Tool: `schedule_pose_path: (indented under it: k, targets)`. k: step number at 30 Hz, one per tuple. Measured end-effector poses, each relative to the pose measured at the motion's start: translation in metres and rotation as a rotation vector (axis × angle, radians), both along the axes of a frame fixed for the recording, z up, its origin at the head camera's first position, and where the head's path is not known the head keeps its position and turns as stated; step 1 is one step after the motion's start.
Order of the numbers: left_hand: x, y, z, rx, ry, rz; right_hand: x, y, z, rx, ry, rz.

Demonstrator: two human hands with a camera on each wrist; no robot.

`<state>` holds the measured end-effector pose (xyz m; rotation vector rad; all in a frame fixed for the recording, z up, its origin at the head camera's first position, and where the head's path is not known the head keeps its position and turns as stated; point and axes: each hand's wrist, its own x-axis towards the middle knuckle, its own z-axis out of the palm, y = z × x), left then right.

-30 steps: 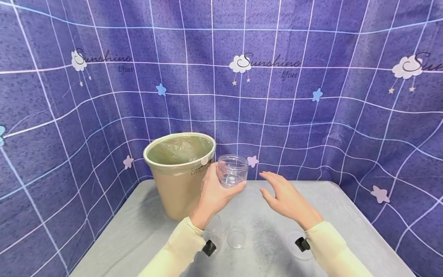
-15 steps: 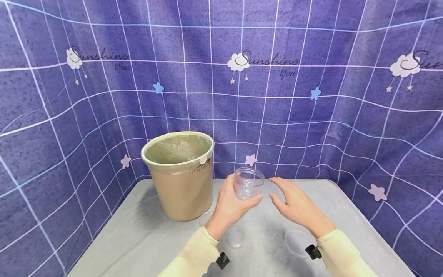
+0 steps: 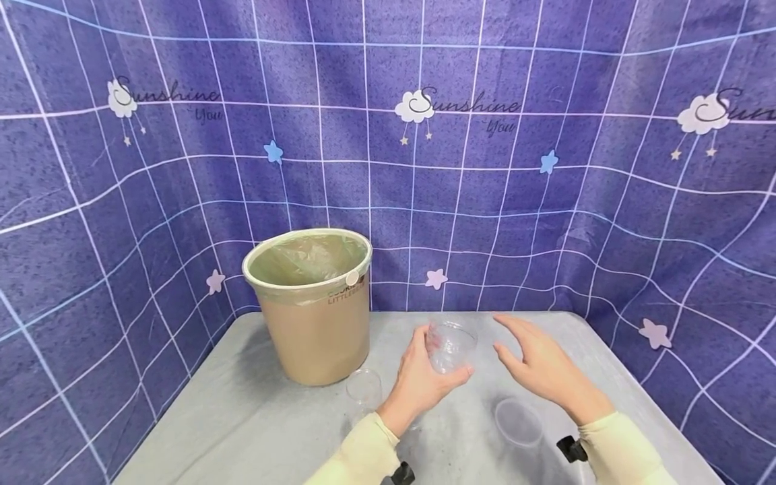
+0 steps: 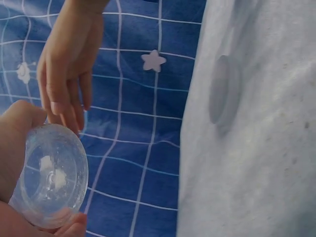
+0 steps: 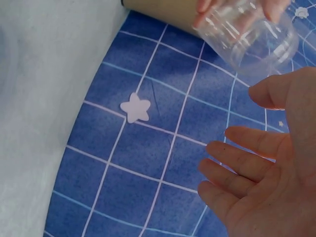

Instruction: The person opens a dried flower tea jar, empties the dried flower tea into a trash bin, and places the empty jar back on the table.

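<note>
My left hand (image 3: 418, 382) grips a clear, wide-mouthed plastic jar (image 3: 453, 347) above the table, thumb on the near side and fingers round its left. In the left wrist view the jar (image 4: 54, 173) is see-through, its round end toward the camera. My right hand (image 3: 542, 360) hovers just to the right of the jar, thumb and fingers spread apart, holding nothing. The right wrist view shows that palm (image 5: 266, 187) bare, with a gap between it and the jar (image 5: 247, 34).
A tan bin (image 3: 315, 330) with a green liner stands at the back left of the grey table (image 3: 230, 424). Before it is a clear container (image 3: 364, 387). A translucent round lid (image 3: 518, 422) lies below my right hand. A blue grid curtain (image 3: 461, 182) closes off the back.
My left hand has carried the jar rightward and down, away from the bin. My right hand has shifted right and slightly down, still empty. The left forearm now mostly covers a small round piece on the table.
</note>
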<state>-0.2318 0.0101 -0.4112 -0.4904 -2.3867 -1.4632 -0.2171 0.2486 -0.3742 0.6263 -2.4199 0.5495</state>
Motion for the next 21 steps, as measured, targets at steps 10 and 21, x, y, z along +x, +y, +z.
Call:
schedule_pose_path:
  k: [10, 21]
  targets:
    - [-0.001, 0.011, -0.027, -0.077, -0.077, 0.018, 0.004, 0.013, -0.004, 0.010, 0.027, -0.012]
    - [-0.001, 0.022, -0.051, -0.139, -0.121, -0.028, 0.004, 0.024, -0.009, 0.008, 0.036, -0.024]
